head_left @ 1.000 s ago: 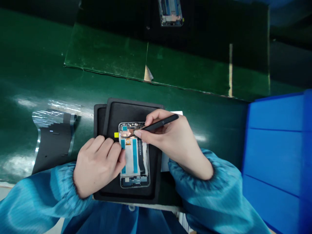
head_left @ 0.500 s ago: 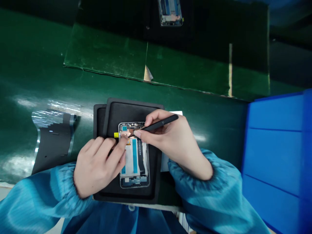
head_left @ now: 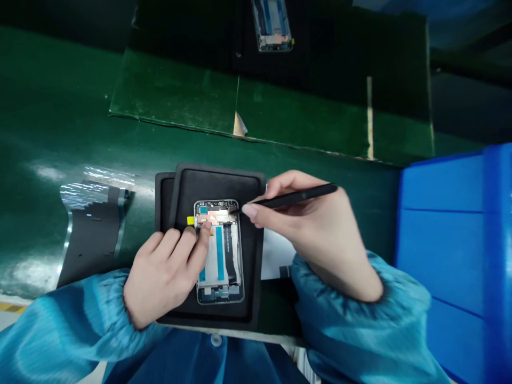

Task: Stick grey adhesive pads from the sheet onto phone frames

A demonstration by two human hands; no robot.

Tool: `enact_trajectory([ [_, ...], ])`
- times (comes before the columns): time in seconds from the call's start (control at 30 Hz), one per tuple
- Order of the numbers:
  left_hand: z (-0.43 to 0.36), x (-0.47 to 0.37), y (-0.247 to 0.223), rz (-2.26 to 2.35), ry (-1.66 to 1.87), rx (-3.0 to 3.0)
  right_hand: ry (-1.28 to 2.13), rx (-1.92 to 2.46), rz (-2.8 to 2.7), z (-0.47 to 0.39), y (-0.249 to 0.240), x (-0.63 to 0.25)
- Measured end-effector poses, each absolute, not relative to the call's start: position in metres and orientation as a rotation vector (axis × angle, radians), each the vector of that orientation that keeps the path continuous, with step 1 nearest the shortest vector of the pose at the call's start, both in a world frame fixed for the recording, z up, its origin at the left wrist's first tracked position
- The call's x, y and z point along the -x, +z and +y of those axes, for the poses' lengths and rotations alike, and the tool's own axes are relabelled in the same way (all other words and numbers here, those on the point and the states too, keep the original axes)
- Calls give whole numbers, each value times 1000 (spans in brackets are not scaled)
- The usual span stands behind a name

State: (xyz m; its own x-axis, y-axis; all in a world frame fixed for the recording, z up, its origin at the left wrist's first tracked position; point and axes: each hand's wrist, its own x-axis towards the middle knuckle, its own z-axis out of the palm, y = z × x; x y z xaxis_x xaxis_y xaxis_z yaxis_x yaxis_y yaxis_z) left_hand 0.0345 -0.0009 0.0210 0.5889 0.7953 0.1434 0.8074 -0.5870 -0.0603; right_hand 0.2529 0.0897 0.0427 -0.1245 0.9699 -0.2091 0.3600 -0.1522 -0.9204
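An opened smartphone [head_left: 220, 256], its back off and its circuit board and battery showing, lies upright on a black tray [head_left: 250, 298]. My left hand [head_left: 164, 272] rests over the phone's left edge. Its index fingertip presses on the copper-coloured area of the board, and the other fingers are loosely bent with nothing in them. A slim black pen-like tool [head_left: 300, 196] is pinched in my right hand [head_left: 316, 229] between thumb and fingers. The tool's thin tip points left at the upper right of the phone's board; whether it touches there I cannot tell.
A second black tray [head_left: 162, 197] sits under the first. At left lies a dark sheet with shiny edges [head_left: 94, 229]. White paper [head_left: 276, 256] shows beneath my right wrist. A blue bin [head_left: 442, 240] stands at right. Another opened phone [head_left: 274, 26] lies across the table.
My right hand has moved to the right with the tool, whose tip shifted from the middle of the board to its right side. My left index finger stays on the board.
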Motion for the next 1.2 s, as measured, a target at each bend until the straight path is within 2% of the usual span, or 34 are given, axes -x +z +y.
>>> enact_trajectory([
  [0.17,-1,-34,20,-1372,-120,2699,1185,1568,-1361,78,47,-288],
  [0.4,0,-32,17,-1336,-174,2672,1113,1546,-1004,29,15,-350],
  [0.67,6,-27,35,-1334,-47,2682,1118,1577,-1168,-43,-14,-373],
  [0.83,14,-83,57,-1233,-154,2819,1097,1528,-1247,-52,-28,-372],
  [0.97,18,-142,44,-888,130,3140,1033,1547,-1322,-51,-34,-370],
  [1.1,19,-165,31,-894,426,3175,983,1551,-1406,-49,-33,-371],
  [1.2,18,-167,31,-933,493,3148,990,1546,-1426,-49,-30,-372],
])
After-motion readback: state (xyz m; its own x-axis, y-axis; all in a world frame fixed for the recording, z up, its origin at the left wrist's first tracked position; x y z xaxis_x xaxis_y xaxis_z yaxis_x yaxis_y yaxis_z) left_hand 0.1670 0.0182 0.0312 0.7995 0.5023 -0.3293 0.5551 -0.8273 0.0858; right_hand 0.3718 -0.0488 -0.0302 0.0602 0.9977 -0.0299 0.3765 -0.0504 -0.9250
